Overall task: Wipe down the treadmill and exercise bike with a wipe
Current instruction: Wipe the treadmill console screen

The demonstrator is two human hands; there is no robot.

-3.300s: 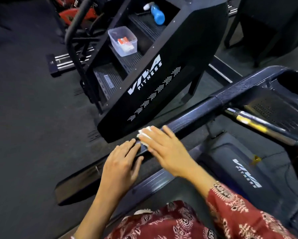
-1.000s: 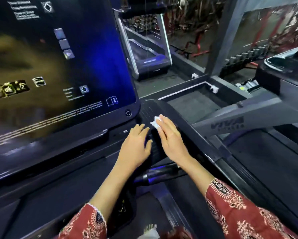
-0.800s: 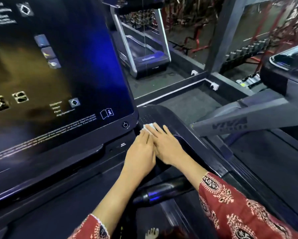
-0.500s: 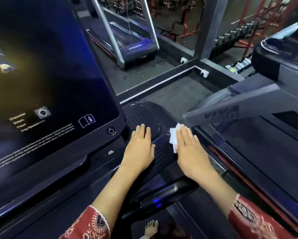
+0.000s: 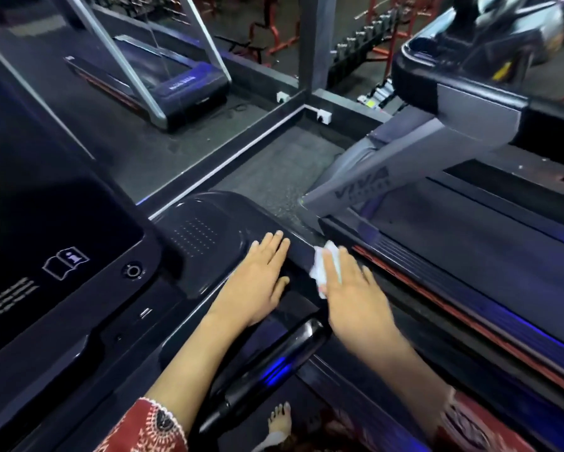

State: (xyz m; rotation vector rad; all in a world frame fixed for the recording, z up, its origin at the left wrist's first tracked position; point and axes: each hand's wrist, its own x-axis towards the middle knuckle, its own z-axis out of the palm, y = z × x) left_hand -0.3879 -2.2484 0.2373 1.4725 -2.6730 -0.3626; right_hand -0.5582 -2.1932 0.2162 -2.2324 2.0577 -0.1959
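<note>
The left hand lies flat, palm down, on the black top of the treadmill console, its fingers straight and close together, pointing away from the person, just right of a patch of small dots in the plastic. The right hand is beside it, a little apart, also flat with straight fingers, and presses a white wipe onto the console's right edge. The wipe is crumpled and shows at the fingertips and along the thumb side of the hand. This hand is blurred, so how the thumb lies cannot be told. To the left stands the dark screen, with a small book icon and a round button near its lower corner. Below the hands a glossy black handle juts toward the person, with a blue glint on it. Red patterned sleeves cover both forearms near the bottom edge, and a bare foot shows between them. On the right runs a second treadmill with a red strip along its side and a grey upright. Grey floor lies between the two machines.
</note>
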